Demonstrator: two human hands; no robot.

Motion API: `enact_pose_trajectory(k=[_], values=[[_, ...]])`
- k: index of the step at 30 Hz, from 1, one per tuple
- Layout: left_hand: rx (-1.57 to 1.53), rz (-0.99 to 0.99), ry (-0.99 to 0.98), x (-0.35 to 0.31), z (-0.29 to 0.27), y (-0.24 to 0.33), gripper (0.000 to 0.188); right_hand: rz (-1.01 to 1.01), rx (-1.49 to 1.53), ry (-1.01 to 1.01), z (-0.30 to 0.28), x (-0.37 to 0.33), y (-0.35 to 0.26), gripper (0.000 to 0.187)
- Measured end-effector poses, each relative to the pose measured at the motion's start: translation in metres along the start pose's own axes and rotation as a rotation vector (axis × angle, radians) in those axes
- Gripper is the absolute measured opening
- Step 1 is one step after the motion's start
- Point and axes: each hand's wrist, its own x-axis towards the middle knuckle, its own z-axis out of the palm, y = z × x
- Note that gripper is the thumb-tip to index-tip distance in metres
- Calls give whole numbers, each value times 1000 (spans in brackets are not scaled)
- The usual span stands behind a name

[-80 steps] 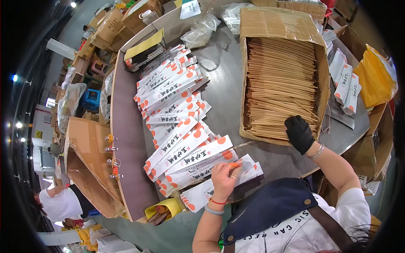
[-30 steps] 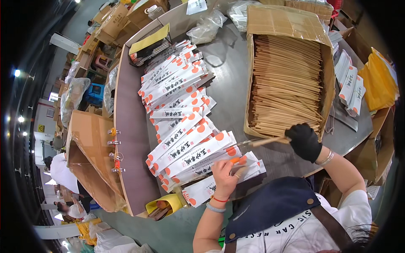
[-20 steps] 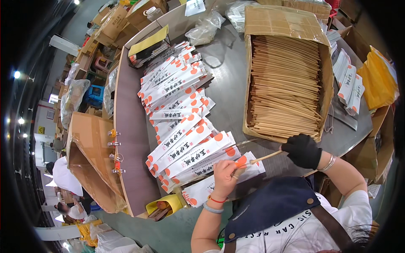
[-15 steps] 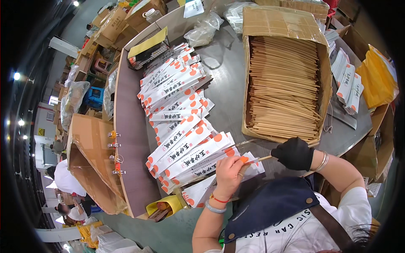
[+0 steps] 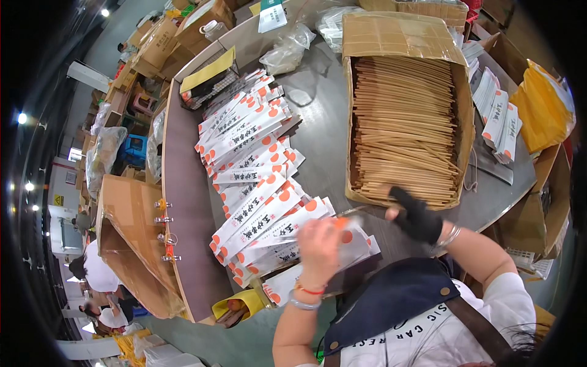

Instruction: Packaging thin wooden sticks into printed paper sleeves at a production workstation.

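Note:
My left hand (image 5: 319, 248), bare and smeared by motion, is closed over the near end of a pile of white paper chopstick sleeves (image 5: 247, 165) with orange dots. A blurred white-and-orange end, seemingly of one sleeve (image 5: 350, 222), sticks out at its fingertips; the rest of it I cannot make out. My right hand (image 5: 419, 217) wears a black glove with the thumb tip bare. Its thumb and finger are apart with nothing between them. It hovers beside the near edge of a cardboard box (image 5: 408, 27) filled with wooden chopsticks (image 5: 403, 122).
More sleeves (image 5: 498, 119) lie right of the box, near a yellow bag (image 5: 541, 110). A wire basket (image 5: 211, 82) and clear plastic bags (image 5: 290, 52) stand at the back. A raised board (image 5: 186, 214) edges the table's left; a yellow pouch (image 5: 241, 306) hangs at its near end.
The wooden stick between my hands is no longer visible. My left hand has moved left, and my right hand has shifted slightly up and left, its thumb and finger spreading apart.

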Motion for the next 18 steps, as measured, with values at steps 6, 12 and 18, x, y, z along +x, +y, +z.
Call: enact_pose_trajectory(k=[6, 12, 18], values=[[-284, -371, -146, -51, 26, -8, 30, -27, -603, 62, -12, -3, 64, 36], [-251, -327, 97, -64, 37, -12, 27, -56, -682, 74, -3, 0, 60, 13], [-300, -332, 132, -52, 35, -10, 20, 120, -806, -79, -11, 5, 53, 20]])
